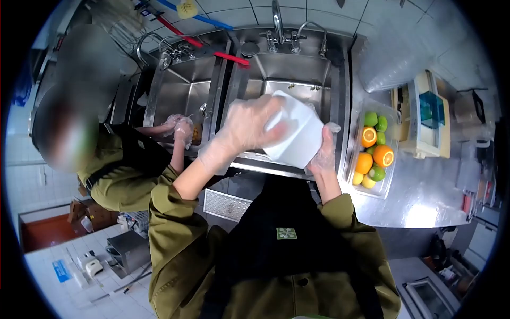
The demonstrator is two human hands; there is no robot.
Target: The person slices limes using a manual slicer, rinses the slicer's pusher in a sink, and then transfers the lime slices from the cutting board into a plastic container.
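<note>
Olive jacket [180, 255] foreground; right hand [325, 155] clamped on white container [300, 133] above sink [292, 69], left hand [245, 125] against it, finger closure blurred, can't tell.

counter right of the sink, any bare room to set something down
Bare steel shows on the counter between the fruit tray, the cream bin and the front edge. It is crowded at the back, around the bin, and containers line the right end.
</note>
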